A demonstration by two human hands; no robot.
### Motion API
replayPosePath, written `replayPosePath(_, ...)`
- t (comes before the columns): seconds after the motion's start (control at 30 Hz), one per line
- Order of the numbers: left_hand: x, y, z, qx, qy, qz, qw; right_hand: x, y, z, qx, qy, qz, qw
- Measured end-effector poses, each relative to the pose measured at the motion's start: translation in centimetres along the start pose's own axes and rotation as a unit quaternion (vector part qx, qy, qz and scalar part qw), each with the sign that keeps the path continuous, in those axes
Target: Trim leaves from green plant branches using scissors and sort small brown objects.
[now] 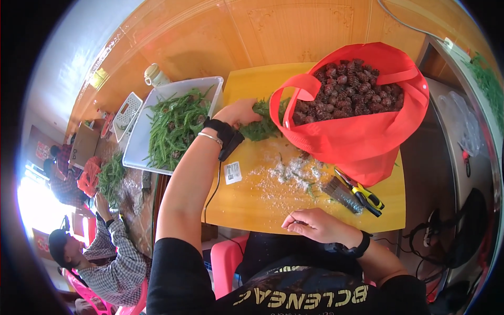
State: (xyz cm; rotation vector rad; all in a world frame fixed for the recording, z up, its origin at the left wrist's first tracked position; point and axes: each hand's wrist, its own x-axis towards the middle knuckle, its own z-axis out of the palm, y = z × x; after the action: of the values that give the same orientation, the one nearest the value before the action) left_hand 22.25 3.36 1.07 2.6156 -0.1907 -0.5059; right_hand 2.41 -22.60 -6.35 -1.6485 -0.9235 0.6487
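Note:
My left hand (239, 111) reaches across the yellow table and is closed on a bunch of green needle-leaved sprigs (261, 128), beside the red cloth bag (346, 139). The leaves partly hide its fingertips. Dark brown pine cones (341, 92) fill the bag. Over the table's near edge, my right hand (315, 226) has its fingers curled together; anything between them is too small to name. White crumbs (296, 173) with green bits lie scattered between the hands. A flat brush (341, 195) and yellow-and-black pliers (362, 191) rest beyond my right hand.
A white plastic bin (216, 89) of green sprigs and cones stands left of the table (252, 207). A small white label (232, 172) lies near my left forearm. At far left, a person in a checked shirt (118, 268) works at another table. Cables hang at right.

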Motion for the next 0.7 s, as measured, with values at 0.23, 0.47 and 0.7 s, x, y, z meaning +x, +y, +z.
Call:
replayPosePath(0.23, -7.4, -0.3, -0.8, -0.058, -0.002, -0.069, 0.996, 0.2, -0.8, 0.8, -0.004, -0.022, 0.001, 1.0)
replayPosePath(0.47, -11.5, 0.0, -0.2, 0.055, 0.188, 0.051, 0.979, 0.2, -0.7, 0.6, -0.001, -0.007, -0.013, 1.0)
replayPosePath(0.7, -9.3, 2.8, 2.8, 0.048, 0.243, 0.218, 0.944, 0.1, -0.3, 0.4, 0.013, -0.006, 0.015, 1.0)
